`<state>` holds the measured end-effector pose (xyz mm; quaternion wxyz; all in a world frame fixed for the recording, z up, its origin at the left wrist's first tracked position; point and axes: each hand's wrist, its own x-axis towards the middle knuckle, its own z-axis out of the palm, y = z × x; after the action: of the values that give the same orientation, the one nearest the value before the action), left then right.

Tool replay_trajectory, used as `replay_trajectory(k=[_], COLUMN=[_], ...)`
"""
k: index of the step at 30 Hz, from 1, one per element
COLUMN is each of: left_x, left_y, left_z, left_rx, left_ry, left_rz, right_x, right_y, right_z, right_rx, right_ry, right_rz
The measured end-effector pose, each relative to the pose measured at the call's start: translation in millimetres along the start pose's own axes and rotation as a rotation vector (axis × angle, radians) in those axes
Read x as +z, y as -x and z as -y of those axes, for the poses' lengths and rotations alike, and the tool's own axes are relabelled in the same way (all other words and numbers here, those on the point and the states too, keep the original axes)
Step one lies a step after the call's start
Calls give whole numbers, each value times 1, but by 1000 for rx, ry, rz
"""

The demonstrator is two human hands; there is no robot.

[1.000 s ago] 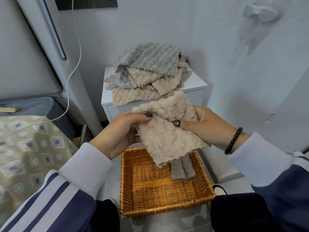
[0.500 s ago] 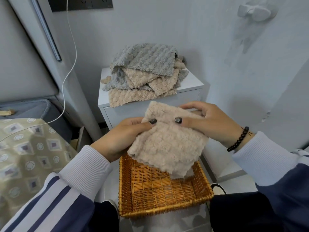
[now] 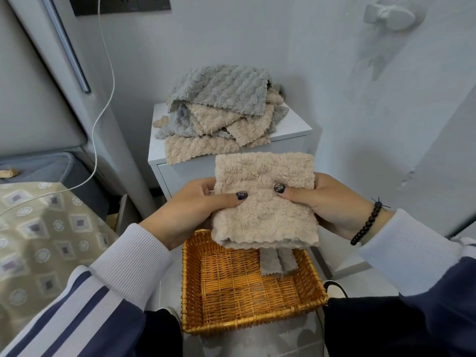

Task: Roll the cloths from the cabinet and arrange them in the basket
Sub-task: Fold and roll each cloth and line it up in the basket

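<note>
2 hands [image 3: 260,204] around beige cloth [image 3: 265,217]

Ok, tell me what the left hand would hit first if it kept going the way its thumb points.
The left hand points right, so it would likely meet the right hand first, across the beige cloth both hold.

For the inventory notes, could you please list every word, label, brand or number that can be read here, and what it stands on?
None: no readable text shows anywhere in this view.
beige cloth, held in both hands: no tag or print visible.
wicker basket: no label.
white cabinet and the cloth pile: no lettering.
dark wall socket panel: no marking legible.
patterned bedspread: geometric shapes only, no letters.
</note>
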<state>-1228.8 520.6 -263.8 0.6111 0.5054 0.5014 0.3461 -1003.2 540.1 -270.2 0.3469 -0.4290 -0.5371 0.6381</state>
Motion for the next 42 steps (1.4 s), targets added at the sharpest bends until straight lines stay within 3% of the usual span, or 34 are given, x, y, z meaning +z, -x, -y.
replay_trajectory(k=[5, 9, 15, 19, 25, 30, 32, 36, 42], left_x=[-4, -4, -7, -8, -2, -10, -12, -10, -3], left_y=[-1, -1, -1, -1, 4, -1, -4, -12, -21], left_z=[2, 4, 2, 1, -4, -2, -1, 9, 22], left_rx=[0, 10, 66, 146, 221, 155, 128, 76, 58], left_ry=[73, 127, 311, 404, 465, 555, 481, 107, -144], left_rz=[22, 58, 199, 274, 212, 260, 267, 116, 60], right_x=[-7, -10, -25, -33, -32, -32, -29, -20, -18], right_y=[3, 8, 9, 9, 10, 9, 9, 3, 0], right_z=[5, 7, 9, 8, 12, 17, 19, 8, -11], right_rx=[41, 89, 63, -8, -80, -11, 12, 18, -4], right_ry=[11, -43, -328, -420, -465, -485, -408, 122, 601], right_rz=[30, 146, 234, 228, 211, 243, 203, 36, 1])
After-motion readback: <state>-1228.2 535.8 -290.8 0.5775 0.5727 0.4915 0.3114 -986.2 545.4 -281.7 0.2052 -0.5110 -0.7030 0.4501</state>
